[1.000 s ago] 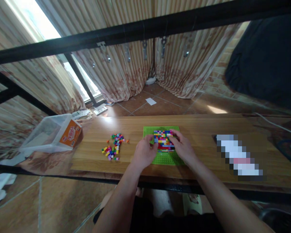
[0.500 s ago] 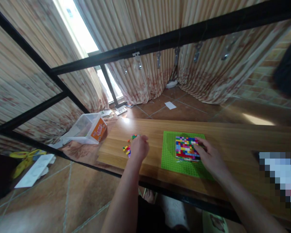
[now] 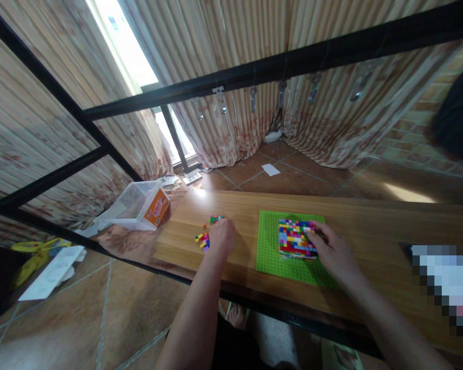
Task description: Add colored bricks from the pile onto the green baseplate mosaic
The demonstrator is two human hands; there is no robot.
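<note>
On a green studded baseplate (image 3: 268,257) stands a low block of multicoloured toy bricks (image 3: 295,238). My right hand (image 3: 332,249) is at its right side, thumb on the top near the edge and fingers curled round the far corner. To the left, my left hand (image 3: 221,238) is closed in a pinch low over the table, beside small loose bricks. Yellow and purple loose bricks (image 3: 203,240) lie just left of it, and green ones (image 3: 215,219) lie behind it. Its fingertips are turned away, so whatever they pinch is hidden.
The wooden table (image 3: 370,221) runs across the view. A clear plastic tub (image 3: 135,205) with an orange label stands at its left end. A pixelated flat object (image 3: 443,272) lies at the right. Black metal bars (image 3: 254,74) cross in front of the curtains.
My left hand has shifted slightly down, uncovering more of the green bricks behind it. My right hand stays at the brick block.
</note>
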